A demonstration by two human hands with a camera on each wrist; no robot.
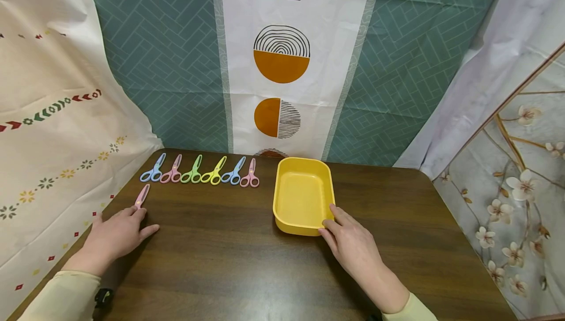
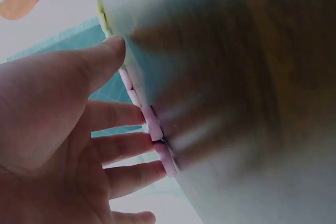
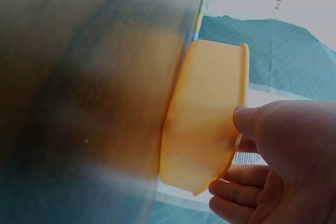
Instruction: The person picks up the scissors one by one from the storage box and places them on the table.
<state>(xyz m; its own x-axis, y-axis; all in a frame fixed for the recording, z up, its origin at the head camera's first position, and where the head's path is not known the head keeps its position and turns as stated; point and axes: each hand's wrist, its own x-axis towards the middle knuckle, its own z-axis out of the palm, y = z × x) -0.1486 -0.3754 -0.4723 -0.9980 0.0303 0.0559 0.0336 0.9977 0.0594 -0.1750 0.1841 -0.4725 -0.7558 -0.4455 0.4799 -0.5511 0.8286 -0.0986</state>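
Note:
My left hand (image 1: 115, 236) lies at the left of the table, its fingertips touching the handles of pink scissors (image 1: 142, 196). The thumb is spread away from them. In the left wrist view, fingers (image 2: 126, 148) reach the pink handle loops (image 2: 152, 123), and the blades are hidden. My right hand (image 1: 353, 242) holds the near right corner of a yellow plastic tray (image 1: 304, 230), with fingertips over its rim and the thumb outside. The right wrist view shows the thumb against the tray's wall (image 3: 202, 114). Nothing lies inside the tray.
Along the table's back left edge several scissors stand in a row: blue (image 1: 152, 170), pink (image 1: 173, 171), green (image 1: 193, 171), yellow (image 1: 214, 173), blue (image 1: 234, 173) and pink (image 1: 250, 176). Patterned cloths (image 1: 167, 66) hang behind the brown table (image 1: 229, 272) and at both sides.

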